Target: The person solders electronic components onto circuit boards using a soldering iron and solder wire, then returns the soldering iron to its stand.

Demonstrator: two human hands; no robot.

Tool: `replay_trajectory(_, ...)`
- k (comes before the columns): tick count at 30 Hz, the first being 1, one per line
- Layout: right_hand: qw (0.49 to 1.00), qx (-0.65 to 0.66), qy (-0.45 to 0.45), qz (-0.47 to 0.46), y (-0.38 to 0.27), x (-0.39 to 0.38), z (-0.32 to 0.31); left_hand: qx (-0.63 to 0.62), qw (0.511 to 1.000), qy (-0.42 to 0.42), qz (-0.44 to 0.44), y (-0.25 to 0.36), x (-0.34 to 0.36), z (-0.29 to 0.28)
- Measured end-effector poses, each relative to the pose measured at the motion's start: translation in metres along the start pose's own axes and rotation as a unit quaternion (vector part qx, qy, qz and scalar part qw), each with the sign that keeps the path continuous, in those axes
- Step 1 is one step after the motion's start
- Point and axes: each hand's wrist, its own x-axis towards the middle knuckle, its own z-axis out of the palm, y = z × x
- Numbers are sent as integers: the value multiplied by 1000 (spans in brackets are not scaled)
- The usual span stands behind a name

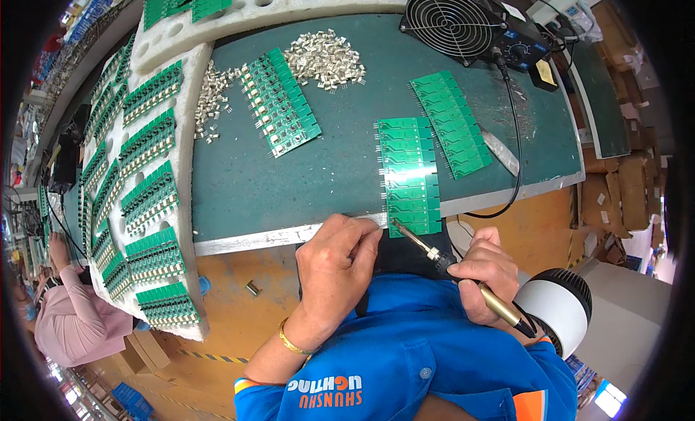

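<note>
My left hand [337, 265] is closed at the front edge of the green-topped bench, beside a green circuit board panel [409, 149]; what its pinched fingers hold is too small to make out. My right hand [486, 276] grips a soldering iron [436, 253], whose tip touches or nearly touches the panel's lower left part. A second bare panel [449, 120] lies to the right, near a flat metal tool [503, 153]. Farther left lies a panel with mounted parts [279, 106], between piles of small silver components [323, 59].
White foam trays [190, 131] of populated boards fill the left. A fan unit [452, 26] with a cable stands at back right. A white-and-black cylindrical object [550, 312] is beside my right arm, cardboard boxes [619, 193] beyond. At far left is a co-worker in pink [79, 320].
</note>
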Motion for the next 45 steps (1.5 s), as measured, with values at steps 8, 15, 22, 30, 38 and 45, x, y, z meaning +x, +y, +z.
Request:
replay_trajectory(8, 1000, 6, -12, 4, -1, 2, -2, 5, 1000, 4, 14, -2, 0, 1)
replay_trajectory(15, 1000, 4, -13, 0, -1, 2, -3, 17, 1000, -12, 1, 0, 0, 0)
replay_trajectory(22, 1000, 3, -17, -6, 0, 2, -4, 24, 1000, -16, 9, -1, 0, -1)
replay_trajectory(30, 1000, -1, -2, -8, -1, 0, -5, 6, 1000, -2, 15, -3, -1, 0)
replay_trajectory(38, 999, -5, 21, -33, 3, 0, -3, -24, 1000, 17, 4, -8, -10, 1)
replay_trajectory(45, 995, -31, 39, -92, 27, 2, 10, -69, 994, 32, -76, -5, -27, 4)
